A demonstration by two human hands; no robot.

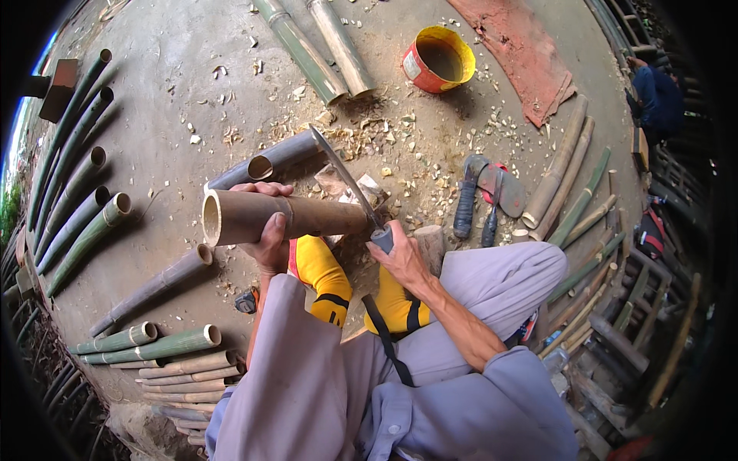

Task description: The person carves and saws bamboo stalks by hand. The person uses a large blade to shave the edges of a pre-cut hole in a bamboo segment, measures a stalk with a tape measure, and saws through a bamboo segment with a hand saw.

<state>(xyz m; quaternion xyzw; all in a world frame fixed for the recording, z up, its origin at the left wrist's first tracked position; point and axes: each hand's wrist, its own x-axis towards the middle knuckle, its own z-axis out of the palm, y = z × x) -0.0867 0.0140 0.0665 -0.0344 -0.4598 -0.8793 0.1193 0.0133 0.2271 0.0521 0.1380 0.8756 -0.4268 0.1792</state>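
Observation:
My left hand (269,244) is wrapped round a thick brown bamboo tube (311,216), its open hollow end facing left. The tube lies almost level above my lap, its right end over a light wooden block (372,189). In my right hand (405,260) I grip the dark handle of a knife (344,170). Its long blade slants up and left, across the tube's right end; whether the edge touches the bamboo I cannot tell. Just beyond lies a greyish bamboo piece (288,156) with a side opening. My feet, in yellow socks (322,270), are below the tube.
Bamboo poles lie at the left (77,165), lower left (169,343) and top (307,58). A yellow-and-red bucket (439,60) stands beyond the scattered shavings. To the right are a power tool with a disc (492,184), a red cloth (523,65) and more poles (560,165). Another person (657,96) is at far right.

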